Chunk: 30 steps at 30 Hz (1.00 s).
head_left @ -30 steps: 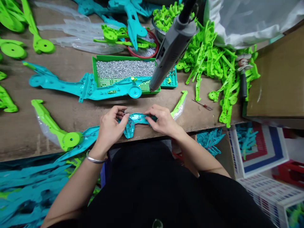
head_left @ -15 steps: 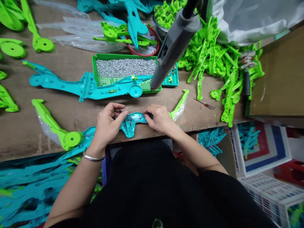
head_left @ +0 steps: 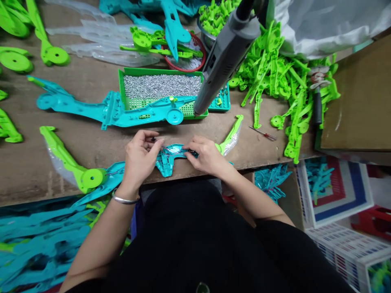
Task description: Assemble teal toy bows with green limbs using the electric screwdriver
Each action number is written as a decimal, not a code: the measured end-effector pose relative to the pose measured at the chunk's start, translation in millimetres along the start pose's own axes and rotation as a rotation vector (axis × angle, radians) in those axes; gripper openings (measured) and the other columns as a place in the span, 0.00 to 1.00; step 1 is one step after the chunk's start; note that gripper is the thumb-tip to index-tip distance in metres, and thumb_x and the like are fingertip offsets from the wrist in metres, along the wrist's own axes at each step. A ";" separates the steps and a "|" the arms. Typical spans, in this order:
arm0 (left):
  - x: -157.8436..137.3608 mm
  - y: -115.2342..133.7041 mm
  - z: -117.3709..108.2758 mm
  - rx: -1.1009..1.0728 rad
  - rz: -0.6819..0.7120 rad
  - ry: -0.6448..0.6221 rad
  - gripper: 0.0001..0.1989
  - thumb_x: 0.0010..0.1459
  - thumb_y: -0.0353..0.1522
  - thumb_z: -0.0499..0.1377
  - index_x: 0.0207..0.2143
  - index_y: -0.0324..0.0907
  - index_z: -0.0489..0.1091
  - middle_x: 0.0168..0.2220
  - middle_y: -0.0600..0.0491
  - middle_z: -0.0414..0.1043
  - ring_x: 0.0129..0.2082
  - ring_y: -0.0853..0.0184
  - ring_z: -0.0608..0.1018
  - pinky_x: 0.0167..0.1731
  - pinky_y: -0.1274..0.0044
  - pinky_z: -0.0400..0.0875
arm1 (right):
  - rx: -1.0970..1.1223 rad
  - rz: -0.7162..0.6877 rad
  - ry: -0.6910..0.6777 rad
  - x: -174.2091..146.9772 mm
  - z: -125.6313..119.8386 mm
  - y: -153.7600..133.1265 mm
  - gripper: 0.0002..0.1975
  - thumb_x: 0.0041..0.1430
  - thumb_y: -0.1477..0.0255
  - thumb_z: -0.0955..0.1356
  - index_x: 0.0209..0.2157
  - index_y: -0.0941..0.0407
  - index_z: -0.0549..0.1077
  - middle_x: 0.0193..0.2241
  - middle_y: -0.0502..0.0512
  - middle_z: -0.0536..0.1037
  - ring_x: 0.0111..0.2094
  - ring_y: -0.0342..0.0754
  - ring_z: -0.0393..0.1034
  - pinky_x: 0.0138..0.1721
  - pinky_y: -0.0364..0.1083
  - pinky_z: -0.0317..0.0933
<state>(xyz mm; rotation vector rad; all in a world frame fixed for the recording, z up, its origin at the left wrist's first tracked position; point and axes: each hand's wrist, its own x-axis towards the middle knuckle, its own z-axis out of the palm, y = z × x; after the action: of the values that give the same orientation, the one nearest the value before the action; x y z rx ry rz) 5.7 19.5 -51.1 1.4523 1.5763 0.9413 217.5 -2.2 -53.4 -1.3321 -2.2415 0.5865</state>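
A teal plastic toy shell half (head_left: 165, 166) lies at the table's front edge, open side up, with thin red and dark wires (head_left: 171, 153) across it. My left hand (head_left: 141, 156) is over its left part, fingers curled, with a small dark piece (head_left: 153, 139) at the fingertips. On the other side, my right hand (head_left: 205, 155) pinches a small dark part (head_left: 193, 152) close above the shell; its kind is too small to tell. Green arms with clear plastic edges, one left (head_left: 65, 158) and one right (head_left: 231, 136), extend from the shell.
Behind the hands lies a second teal shell half (head_left: 100, 112), partly over a green tray (head_left: 121, 85) of screws. A grey electric screwdriver (head_left: 224, 61) hangs above. At right are a small screwdriver (head_left: 265, 134), a pile of green parts (head_left: 293, 89) and a cardboard box (head_left: 357, 101).
My right fingers have lifted slightly, and a dark part now shows between them. The left hand has shifted slightly up and right, and the wires sit differently on the shell.
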 end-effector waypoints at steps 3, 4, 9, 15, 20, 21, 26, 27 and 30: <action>-0.1 1.2 -5.4 -0.136 -0.037 -0.067 0.21 0.49 0.40 0.68 0.42 0.41 0.68 0.34 0.53 0.74 0.30 0.69 0.78 0.30 0.77 0.74 | -0.015 -0.018 0.030 -0.6 3.7 -0.5 0.11 0.63 0.73 0.65 0.40 0.62 0.80 0.34 0.60 0.76 0.36 0.49 0.69 0.39 0.48 0.65; -0.7 1.7 -7.5 -0.189 -0.047 -0.114 0.25 0.46 0.39 0.70 0.44 0.41 0.66 0.35 0.53 0.74 0.32 0.69 0.78 0.32 0.76 0.76 | -0.013 -0.021 0.042 -0.9 4.9 -0.7 0.11 0.64 0.73 0.65 0.39 0.62 0.80 0.34 0.60 0.76 0.36 0.49 0.69 0.39 0.48 0.65; -7.0 1.8 -9.5 -0.270 -0.011 -0.186 0.44 0.36 0.30 0.73 0.56 0.45 0.58 0.37 0.56 0.72 0.34 0.68 0.80 0.33 0.76 0.78 | -0.020 0.000 0.069 -2.2 10.8 -0.4 0.11 0.65 0.72 0.65 0.36 0.60 0.80 0.33 0.59 0.75 0.36 0.48 0.68 0.39 0.48 0.64; -13.9 -4.9 4.4 -0.182 0.084 -0.066 0.40 0.46 0.31 0.70 0.60 0.45 0.57 0.34 0.57 0.76 0.31 0.70 0.80 0.35 0.76 0.78 | -0.032 -0.013 0.079 -3.0 12.5 0.5 0.09 0.63 0.75 0.65 0.36 0.56 0.79 0.31 0.56 0.74 0.35 0.49 0.66 0.38 0.48 0.62; -19.7 -4.7 7.1 0.041 0.214 0.029 0.37 0.52 0.33 0.69 0.62 0.46 0.59 0.35 0.56 0.80 0.37 0.67 0.82 0.40 0.75 0.78 | 0.006 -0.013 0.082 -2.7 10.8 -1.0 0.08 0.63 0.72 0.66 0.34 0.57 0.77 0.33 0.57 0.74 0.35 0.49 0.67 0.39 0.49 0.62; -20.6 -4.0 7.1 0.069 0.234 0.037 0.37 0.52 0.34 0.69 0.62 0.46 0.59 0.35 0.56 0.80 0.37 0.66 0.82 0.41 0.74 0.77 | 0.013 -0.010 0.079 -2.3 10.6 -1.1 0.08 0.63 0.73 0.66 0.33 0.57 0.77 0.33 0.57 0.75 0.36 0.49 0.67 0.39 0.49 0.62; -21.9 -1.0 8.5 0.040 0.244 0.009 0.30 0.54 0.35 0.68 0.59 0.45 0.66 0.36 0.55 0.81 0.37 0.67 0.83 0.41 0.75 0.77 | -0.008 0.014 0.045 1.9 10.3 0.3 0.05 0.61 0.74 0.67 0.31 0.58 0.75 0.32 0.57 0.74 0.36 0.49 0.67 0.39 0.49 0.62; -21.5 -0.7 9.4 -0.002 0.220 0.002 0.30 0.53 0.35 0.68 0.58 0.44 0.66 0.35 0.55 0.81 0.36 0.67 0.83 0.39 0.76 0.78 | -0.014 0.017 0.036 2.8 10.3 1.0 0.05 0.61 0.74 0.67 0.31 0.58 0.75 0.32 0.57 0.74 0.35 0.49 0.67 0.38 0.49 0.62; -18.9 -0.2 13.9 -0.088 0.159 0.009 0.29 0.52 0.34 0.69 0.56 0.43 0.67 0.35 0.54 0.81 0.34 0.67 0.83 0.35 0.78 0.78 | -0.017 0.019 0.012 4.8 10.5 3.0 0.05 0.60 0.73 0.68 0.31 0.58 0.75 0.31 0.56 0.74 0.35 0.49 0.67 0.38 0.48 0.62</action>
<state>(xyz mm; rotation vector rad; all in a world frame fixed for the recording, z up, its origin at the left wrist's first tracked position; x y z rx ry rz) 19.0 0.8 -56.0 1.5298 1.4243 1.0962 211.3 2.2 -62.8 -1.3632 -2.2314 0.5661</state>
